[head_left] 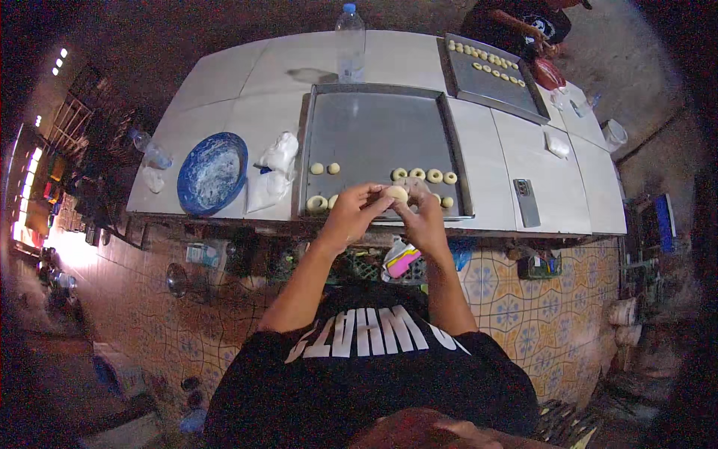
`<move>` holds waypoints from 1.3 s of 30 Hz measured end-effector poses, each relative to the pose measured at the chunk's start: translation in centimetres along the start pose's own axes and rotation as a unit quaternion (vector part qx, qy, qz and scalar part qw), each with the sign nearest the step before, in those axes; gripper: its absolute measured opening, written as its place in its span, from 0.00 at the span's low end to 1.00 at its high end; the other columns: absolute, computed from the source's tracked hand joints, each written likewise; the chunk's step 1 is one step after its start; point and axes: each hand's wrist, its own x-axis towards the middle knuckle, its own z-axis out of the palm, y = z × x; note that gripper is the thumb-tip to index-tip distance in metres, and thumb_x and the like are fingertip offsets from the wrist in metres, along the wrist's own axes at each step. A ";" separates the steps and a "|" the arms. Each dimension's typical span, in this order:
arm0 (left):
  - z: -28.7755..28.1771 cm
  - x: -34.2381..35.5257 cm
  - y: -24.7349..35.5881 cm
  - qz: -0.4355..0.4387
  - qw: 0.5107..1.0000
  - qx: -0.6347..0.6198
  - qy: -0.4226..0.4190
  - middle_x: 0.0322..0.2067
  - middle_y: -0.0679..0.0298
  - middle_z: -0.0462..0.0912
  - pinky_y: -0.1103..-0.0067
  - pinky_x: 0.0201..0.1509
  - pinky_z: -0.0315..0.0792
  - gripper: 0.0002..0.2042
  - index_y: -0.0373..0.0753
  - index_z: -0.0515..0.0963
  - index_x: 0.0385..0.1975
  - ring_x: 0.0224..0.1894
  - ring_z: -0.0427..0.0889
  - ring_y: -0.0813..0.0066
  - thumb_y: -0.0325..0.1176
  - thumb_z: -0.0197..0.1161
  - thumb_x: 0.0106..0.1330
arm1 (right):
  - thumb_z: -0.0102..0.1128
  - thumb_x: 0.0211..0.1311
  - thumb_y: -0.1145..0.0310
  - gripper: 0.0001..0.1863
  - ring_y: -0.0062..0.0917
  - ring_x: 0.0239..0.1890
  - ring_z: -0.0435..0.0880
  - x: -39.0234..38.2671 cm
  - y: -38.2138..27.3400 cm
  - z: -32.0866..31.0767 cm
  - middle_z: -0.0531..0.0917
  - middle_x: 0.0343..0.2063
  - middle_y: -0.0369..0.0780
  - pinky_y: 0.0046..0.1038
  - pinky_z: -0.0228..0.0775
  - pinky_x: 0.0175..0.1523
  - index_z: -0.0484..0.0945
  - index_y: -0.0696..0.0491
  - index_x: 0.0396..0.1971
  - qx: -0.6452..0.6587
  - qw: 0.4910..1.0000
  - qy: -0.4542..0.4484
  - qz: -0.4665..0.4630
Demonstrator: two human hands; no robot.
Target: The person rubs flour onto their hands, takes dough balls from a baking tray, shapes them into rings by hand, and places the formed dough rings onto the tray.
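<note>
Between the fingertips of both hands I hold a small pale piece of dough, above the near edge of a large metal baking tray. My left hand pinches it from the left, and my right hand grips it from the right. Behind my right hand lies a row of dough rings. To the left on the tray are two dough balls, with another dough ring nearer the front edge. My fingers hide part of the near row.
Left of the tray stand a blue basin dusted white and a white plastic bag. A water bottle stands behind it. At the far right, a co-worker is beside a second tray of dough pieces. A phone-like object lies right.
</note>
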 end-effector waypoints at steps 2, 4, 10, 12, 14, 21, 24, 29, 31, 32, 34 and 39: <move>0.0 0.1 0.0 0.022 1.000 0.006 0.009 0.50 0.57 0.88 0.79 0.58 0.78 0.17 0.27 0.80 0.57 0.52 0.85 0.76 0.29 0.68 0.74 | 0.66 0.66 0.73 0.12 0.25 0.47 0.83 0.3 0.5 0.1 0.84 0.43 0.39 0.28 0.74 0.54 0.85 0.60 0.48 0.043 0.998 -0.001 -0.039; 0.1 0.1 0.0 0.031 0.999 0.006 0.016 0.50 0.57 0.88 0.79 0.58 0.78 0.17 0.27 0.80 0.57 0.52 0.85 0.76 0.30 0.68 0.74 | 0.66 0.67 0.73 0.12 0.24 0.49 0.83 0.6 1.0 0.2 0.84 0.44 0.38 0.27 0.75 0.55 0.85 0.60 0.48 -0.007 0.998 0.001 -0.056; 0.3 0.2 0.6 0.018 1.000 -0.012 0.021 0.49 0.60 0.88 0.77 0.60 0.77 0.16 0.31 0.82 0.55 0.52 0.85 0.74 0.35 0.69 0.74 | 0.66 0.68 0.75 0.08 0.22 0.49 0.82 1.4 1.6 -0.1 0.81 0.47 0.38 0.26 0.74 0.55 0.85 0.60 0.44 0.022 0.999 -0.031 -0.017; 0.4 0.2 0.9 0.025 0.999 -0.005 0.020 0.49 0.59 0.88 0.78 0.58 0.78 0.17 0.29 0.81 0.56 0.52 0.85 0.75 0.33 0.68 0.75 | 0.66 0.68 0.75 0.07 0.22 0.49 0.82 1.5 1.6 -0.2 0.80 0.47 0.37 0.25 0.74 0.55 0.85 0.60 0.43 0.041 0.998 -0.036 -0.021; 0.6 0.4 1.0 0.022 0.999 -0.021 0.020 0.48 0.59 0.88 0.79 0.56 0.78 0.16 0.27 0.80 0.57 0.50 0.85 0.77 0.31 0.67 0.75 | 0.65 0.69 0.76 0.10 0.23 0.52 0.82 1.7 1.7 -0.3 0.80 0.46 0.36 0.26 0.74 0.57 0.84 0.62 0.47 0.051 0.998 -0.030 -0.018; 0.6 0.5 0.9 0.003 1.000 -0.026 0.015 0.52 0.58 0.87 0.78 0.62 0.77 0.16 0.30 0.80 0.58 0.54 0.85 0.75 0.33 0.65 0.77 | 0.73 0.62 0.67 0.18 0.40 0.56 0.84 1.5 2.7 -0.2 0.86 0.51 0.49 0.36 0.73 0.63 0.86 0.59 0.49 0.057 0.998 -0.035 0.010; 0.5 0.1 0.9 -0.005 0.999 -0.028 0.028 0.52 0.59 0.87 0.78 0.61 0.77 0.16 0.31 0.81 0.58 0.54 0.84 0.75 0.33 0.66 0.76 | 0.66 0.67 0.74 0.12 0.25 0.48 0.85 1.5 2.5 0.0 0.85 0.45 0.39 0.29 0.76 0.55 0.84 0.61 0.47 0.039 0.999 -0.023 0.002; 0.0 -0.2 1.0 -0.006 0.999 -0.012 0.033 0.52 0.60 0.87 0.78 0.61 0.77 0.16 0.32 0.81 0.57 0.54 0.84 0.75 0.34 0.66 0.76 | 0.63 0.66 0.77 0.10 0.22 0.46 0.85 1.5 1.3 0.1 0.86 0.41 0.36 0.29 0.76 0.55 0.85 0.61 0.46 0.050 0.998 -0.043 -0.022; -0.2 -0.3 0.8 0.006 0.999 -0.041 0.026 0.52 0.60 0.87 0.77 0.62 0.77 0.16 0.31 0.81 0.57 0.54 0.84 0.75 0.34 0.66 0.76 | 0.63 0.66 0.77 0.11 0.23 0.47 0.86 1.5 1.0 0.0 0.87 0.41 0.36 0.30 0.75 0.56 0.85 0.61 0.46 0.093 0.993 -0.058 -0.043; -0.2 -0.4 0.7 0.010 0.999 -0.038 0.022 0.52 0.60 0.87 0.77 0.62 0.76 0.16 0.31 0.81 0.57 0.54 0.84 0.75 0.34 0.66 0.76 | 0.66 0.65 0.74 0.12 0.25 0.48 0.85 1.5 0.9 0.0 0.87 0.43 0.38 0.31 0.75 0.57 0.86 0.60 0.46 0.095 0.993 -0.067 -0.012; -0.4 -0.5 0.4 0.019 0.999 -0.035 0.015 0.53 0.60 0.87 0.77 0.62 0.76 0.16 0.31 0.80 0.57 0.55 0.84 0.75 0.35 0.66 0.76 | 0.72 0.64 0.68 0.13 0.31 0.51 0.85 1.5 1.0 0.2 0.87 0.48 0.43 0.33 0.75 0.58 0.87 0.59 0.45 0.109 0.991 -0.081 0.013; -0.5 -1.0 0.2 0.021 0.999 -0.010 0.040 0.53 0.60 0.86 0.76 0.62 0.76 0.17 0.31 0.80 0.57 0.55 0.84 0.74 0.36 0.66 0.77 | 0.64 0.69 0.73 0.12 0.24 0.51 0.85 1.4 1.2 0.8 0.88 0.45 0.39 0.31 0.74 0.60 0.85 0.61 0.49 0.086 0.994 -0.060 0.022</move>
